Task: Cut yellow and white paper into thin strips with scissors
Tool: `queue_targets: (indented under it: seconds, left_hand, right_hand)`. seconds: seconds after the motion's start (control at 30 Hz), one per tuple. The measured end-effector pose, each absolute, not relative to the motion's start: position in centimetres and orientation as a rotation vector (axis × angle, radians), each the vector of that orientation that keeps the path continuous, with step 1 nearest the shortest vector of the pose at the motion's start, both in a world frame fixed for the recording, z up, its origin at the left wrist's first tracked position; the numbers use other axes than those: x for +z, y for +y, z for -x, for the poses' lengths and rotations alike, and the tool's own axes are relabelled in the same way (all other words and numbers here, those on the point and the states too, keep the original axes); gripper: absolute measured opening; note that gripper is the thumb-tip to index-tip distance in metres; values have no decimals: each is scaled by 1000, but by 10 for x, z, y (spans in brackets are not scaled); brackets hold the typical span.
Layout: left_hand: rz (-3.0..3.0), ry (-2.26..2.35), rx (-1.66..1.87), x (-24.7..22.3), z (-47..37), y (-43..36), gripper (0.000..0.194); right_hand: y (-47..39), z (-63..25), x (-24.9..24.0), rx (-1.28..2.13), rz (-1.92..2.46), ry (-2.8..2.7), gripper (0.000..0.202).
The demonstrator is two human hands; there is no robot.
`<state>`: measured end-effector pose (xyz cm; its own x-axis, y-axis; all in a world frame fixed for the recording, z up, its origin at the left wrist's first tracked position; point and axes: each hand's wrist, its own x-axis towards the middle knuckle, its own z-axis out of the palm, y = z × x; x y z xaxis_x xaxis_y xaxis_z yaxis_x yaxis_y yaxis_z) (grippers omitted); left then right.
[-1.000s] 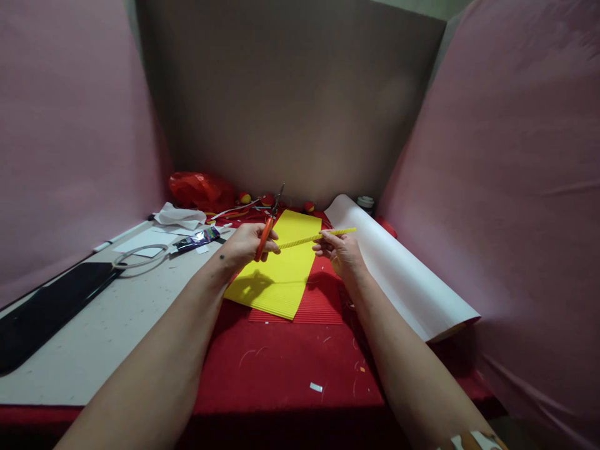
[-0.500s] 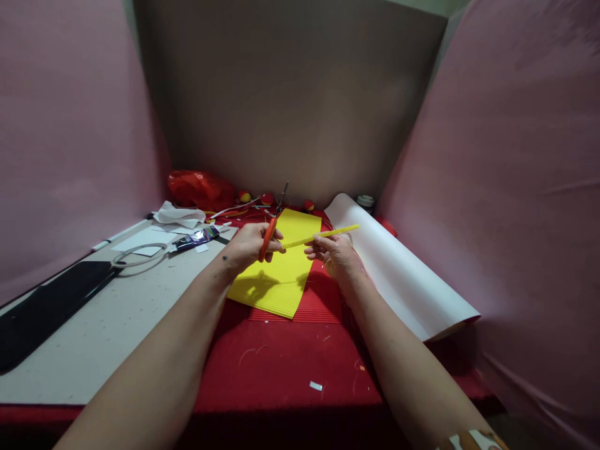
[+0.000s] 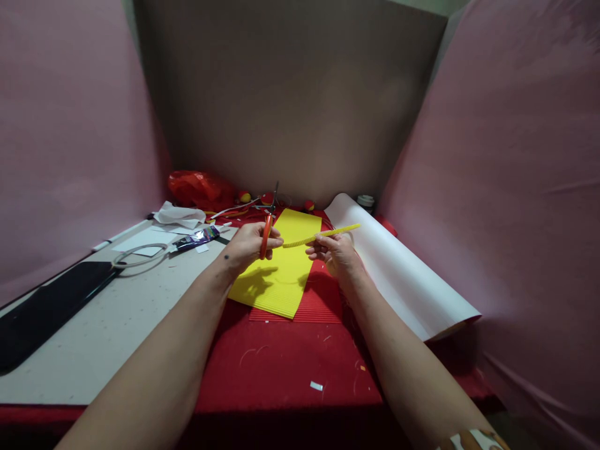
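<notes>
My left hand [image 3: 248,245] is closed around the orange handles of a pair of scissors [image 3: 267,232], whose blades point up and away from me. In a pinch, my right hand [image 3: 338,251] holds a narrow yellow corrugated strip [image 3: 300,241] that slants up to the right. The strip's left end lies close to my left fingertips; whether they touch is hard to tell. Below both hands is a yellow corrugated sheet [image 3: 285,269] with their shadows on it. It partly covers a red corrugated sheet [image 3: 324,300].
A white roll [image 3: 398,269] lies to the right. On the left, a grey board [image 3: 140,325] carries a black flat piece [image 3: 51,312], a pale ring [image 3: 140,255] and a shiny packet [image 3: 199,237]. A red plastic bag [image 3: 199,187] and red-yellow balls [image 3: 267,198] sit at the back.
The scissors have tilted to a more upright position in my left hand. My left fingertips have shifted slightly left from the strip's end. My right hand has hardly moved.
</notes>
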<state>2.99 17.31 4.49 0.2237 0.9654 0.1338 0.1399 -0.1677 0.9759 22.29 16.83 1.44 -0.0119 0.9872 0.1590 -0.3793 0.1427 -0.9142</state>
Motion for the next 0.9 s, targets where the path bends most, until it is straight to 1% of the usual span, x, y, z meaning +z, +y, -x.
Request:
queue_targets:
  seconds: [0.37, 0.6, 0.9]
  left_hand:
    - [-1545, 1177, 1043, 48, -35, 170, 22]
    - [-1562, 1169, 1079, 43, -31, 175, 22]
    - [-1551, 1197, 1051, 43, -28, 178, 21]
  right_hand:
    - [169, -222, 13, 1299, 751, -1035, 8]
    - [172, -225, 13, 1249, 728, -931, 6]
    - [172, -222, 13, 1271, 624, -938, 12]
